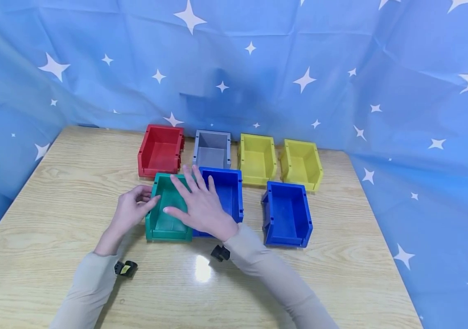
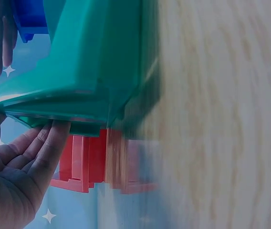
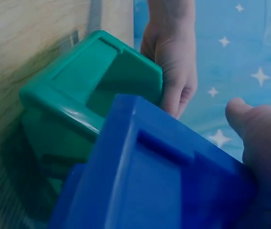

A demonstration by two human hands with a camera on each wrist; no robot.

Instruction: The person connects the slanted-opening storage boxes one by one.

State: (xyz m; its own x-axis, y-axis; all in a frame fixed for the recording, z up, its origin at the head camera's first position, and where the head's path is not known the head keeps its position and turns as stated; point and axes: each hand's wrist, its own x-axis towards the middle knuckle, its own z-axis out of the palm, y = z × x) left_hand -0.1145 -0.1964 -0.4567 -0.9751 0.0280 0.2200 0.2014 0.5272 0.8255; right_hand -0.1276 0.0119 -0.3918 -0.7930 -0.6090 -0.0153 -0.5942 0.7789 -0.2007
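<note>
Left hand (image 1: 131, 211) grips green bin (image 1: 169, 235) as right hand (image 1: 204, 210) spreads over the neighbouring blue one

From where I stand, the left hand has the green bin by its left wall, thumb over the inner side and fingers against the outer. The right hand is unclenched and grasps nothing: its fingers fan out, palm down, across the line between the green bin and the blue bin (image 1: 230, 194) just to its right. Whether it touches either, I can't tell. The green bin sits on the wooden table (image 1: 361, 274), at the left end of the nearer row, close up against that blue bin.

A second blue bin (image 1: 286, 214) stands apart, farther right. Behind run a red bin (image 1: 161, 153), a grey bin (image 1: 213, 153) and two yellow bins (image 1: 257, 157), all facing up. Blue cloth (image 1: 258, 59) with white stars hangs beyond the table.
</note>
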